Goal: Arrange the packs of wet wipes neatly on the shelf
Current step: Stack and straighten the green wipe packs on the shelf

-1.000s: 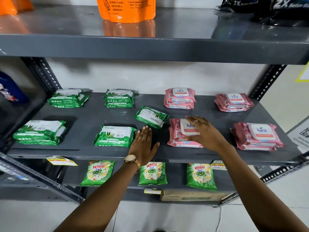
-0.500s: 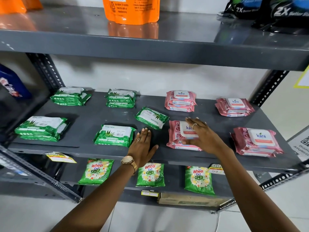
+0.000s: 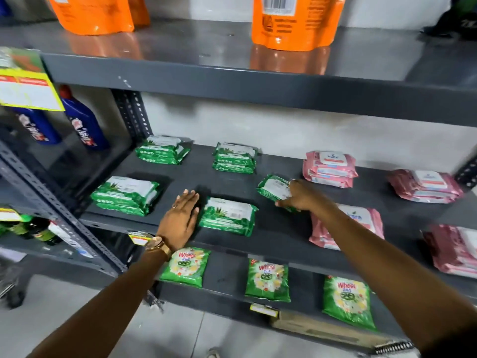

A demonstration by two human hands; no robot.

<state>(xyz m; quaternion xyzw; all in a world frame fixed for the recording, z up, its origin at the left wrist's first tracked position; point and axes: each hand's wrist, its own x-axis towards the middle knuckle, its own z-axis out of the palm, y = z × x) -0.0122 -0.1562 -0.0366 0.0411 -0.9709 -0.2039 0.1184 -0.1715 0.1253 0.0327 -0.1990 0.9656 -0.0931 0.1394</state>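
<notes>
Green and pink packs of wet wipes lie on the grey middle shelf (image 3: 278, 236). My right hand (image 3: 299, 196) is on a tilted green pack (image 3: 273, 187) in the middle and grips its right edge. My left hand (image 3: 182, 218) lies flat on the shelf with fingers apart, against the left side of a front green pack (image 3: 228, 215). Green stacks sit at front left (image 3: 125, 195), back left (image 3: 162, 150) and back middle (image 3: 235, 157). Pink stacks lie at the back (image 3: 329, 167), far right (image 3: 424, 186), under my right forearm (image 3: 361, 218) and at the right edge (image 3: 454, 248).
The top shelf carries orange pouches (image 3: 296, 20). Green detergent packets (image 3: 187, 266) lie on the lower shelf, with a cardboard box (image 3: 322, 329) below. Blue bottles (image 3: 84, 120) stand on the neighbouring rack to the left, behind a yellow price tag (image 3: 25, 87).
My right hand left the pink pack and moved back-left onto the tilted green pack. My left hand went from the right of the front green pack to its left. The view swung left.
</notes>
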